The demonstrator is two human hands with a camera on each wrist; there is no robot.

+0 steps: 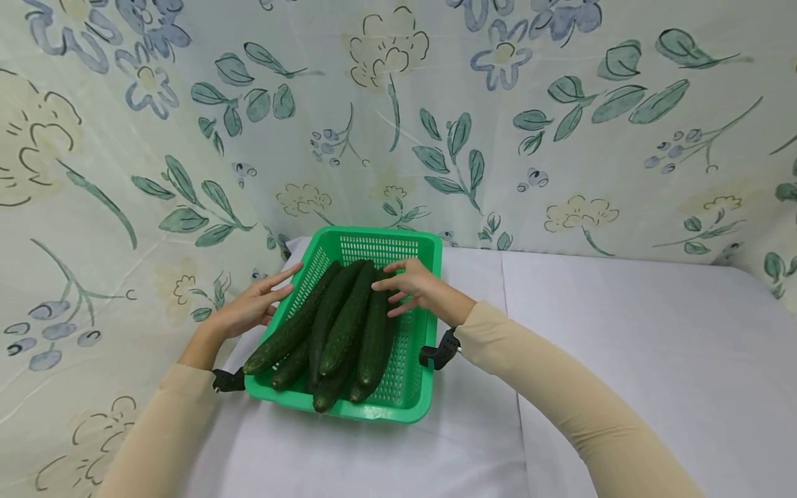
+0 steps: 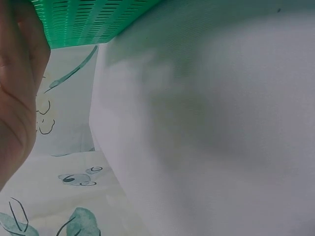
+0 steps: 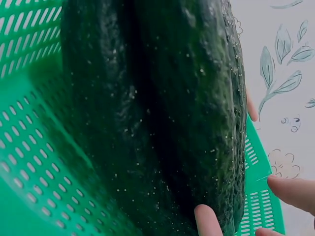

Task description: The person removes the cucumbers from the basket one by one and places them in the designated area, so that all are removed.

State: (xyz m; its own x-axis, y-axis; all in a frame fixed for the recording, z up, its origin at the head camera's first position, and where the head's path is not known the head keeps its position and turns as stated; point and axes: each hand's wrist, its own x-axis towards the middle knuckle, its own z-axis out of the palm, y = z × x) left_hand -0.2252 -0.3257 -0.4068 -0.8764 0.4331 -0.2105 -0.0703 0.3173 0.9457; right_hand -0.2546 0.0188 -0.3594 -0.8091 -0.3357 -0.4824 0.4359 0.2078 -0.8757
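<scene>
Several dark green cucumbers point(image 1: 351, 321) lie lengthwise in a green slotted plastic basket point(image 1: 403, 366). At the basket's left side, my left hand point(image 1: 245, 309) has its fingers stretched out along the rim. The left wrist view shows part of that hand beside the slotted wall. My right hand point(image 1: 425, 285) reaches over the right side, with fingers spread and slightly bent above the rightmost cucumbers. In the right wrist view, one fingertip point(image 3: 207, 221) meets a cucumber's skin, while the other fingers stay apart from it. Neither hand grips a cucumber.
A white cloth point(image 1: 623, 346) covers the table and continues to the right of the basket. Behind and to the left hangs a floral curtain point(image 1: 461, 124), close to the basket's far end. Black straps point(image 1: 441, 349) sit at both wrists.
</scene>
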